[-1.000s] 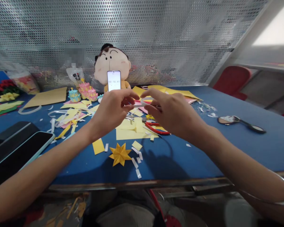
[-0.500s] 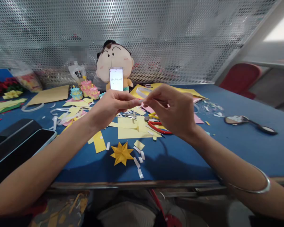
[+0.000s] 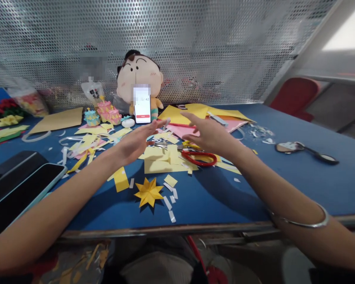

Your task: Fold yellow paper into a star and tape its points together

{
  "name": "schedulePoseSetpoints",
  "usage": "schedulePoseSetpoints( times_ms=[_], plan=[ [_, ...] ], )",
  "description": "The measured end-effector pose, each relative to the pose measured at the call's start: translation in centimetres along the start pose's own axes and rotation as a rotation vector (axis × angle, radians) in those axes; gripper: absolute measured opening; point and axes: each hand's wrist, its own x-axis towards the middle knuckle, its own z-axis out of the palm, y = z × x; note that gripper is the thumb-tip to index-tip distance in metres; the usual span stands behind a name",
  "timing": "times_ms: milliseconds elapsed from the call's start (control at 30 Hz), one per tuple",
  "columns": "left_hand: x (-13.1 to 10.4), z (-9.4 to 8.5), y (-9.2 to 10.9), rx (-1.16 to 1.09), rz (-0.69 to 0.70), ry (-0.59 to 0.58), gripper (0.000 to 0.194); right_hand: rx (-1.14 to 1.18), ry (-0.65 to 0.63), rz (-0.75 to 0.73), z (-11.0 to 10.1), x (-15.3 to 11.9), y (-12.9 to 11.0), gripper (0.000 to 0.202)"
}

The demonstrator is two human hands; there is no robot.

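Note:
Over the middle of the table, my left hand (image 3: 136,145) points forward with a small white strip (image 3: 166,124) at its fingertips, apparently pinched there. My right hand (image 3: 208,133) is raised to the right of it, fingers spread and holding nothing. Below the right hand lie red-handled scissors (image 3: 198,158), partly over pale yellow paper (image 3: 156,166). Nearer me sits a folded yellow paper star (image 3: 149,192) with several points. Small white strips (image 3: 167,202) are scattered just right of the star.
A lit phone (image 3: 142,106) leans on a plush doll (image 3: 140,75) at the back. Paper scraps (image 3: 88,144) and small cake figures (image 3: 108,112) lie left of centre. Another phone (image 3: 26,197) is at the near left. A black-handled mirror-like item (image 3: 310,152) rests at right. Yellow sheets (image 3: 183,114) lie behind.
My hands were pinched together at the fingertips and have now drawn apart. My right hand has opened. The propped phone's screen now shows a red button low down.

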Motion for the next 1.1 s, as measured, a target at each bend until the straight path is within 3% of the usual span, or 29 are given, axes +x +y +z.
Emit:
schedulePoseSetpoints(
  times_ms=[167, 300, 367, 467, 633, 700, 867, 1100],
  plan=[
    [-0.2, 0.7, -0.4, -0.085, 0.033, -0.079, 0.035, 0.849, -0.195, 0.188, 0.4, -0.5, -2.5, 0.018],
    [-0.3, 1.1, -0.3, -0.139, 0.028, -0.097, 0.035, 1.188, -0.260, 0.320, 1.0, -0.7, -3.3, 0.007],
    [-0.2, 1.3, -0.3, -0.121, 0.035, -0.060, 0.033, 1.224, -0.281, 0.371, 1.0, -0.6, -3.3, 0.008],
    [-0.1, 1.3, -0.5, -0.022, 0.079, 0.091, 0.033, 1.222, -0.331, 0.413, 0.8, -0.6, -3.2, 0.010],
    [0.3, 0.7, -1.1, 0.162, 0.094, 0.232, 0.035, 1.218, -0.469, 0.365, -0.8, -0.7, -3.0, 0.017],
    [0.3, 0.5, -1.4, 0.244, 0.074, 0.222, 0.033, 1.224, -0.476, 0.312, -1.4, -0.7, -2.8, 0.020],
    [0.3, 1.3, -2.4, 0.486, 0.056, 0.069, 0.037, 1.213, -0.367, 0.263, -1.6, -0.7, -2.2, 0.018],
    [0.4, 2.1, -3.7, 0.657, 0.119, -0.016, 0.010, 1.176, -0.342, 0.276, -0.8, -0.5, -2.0, 0.019]
  ],
)
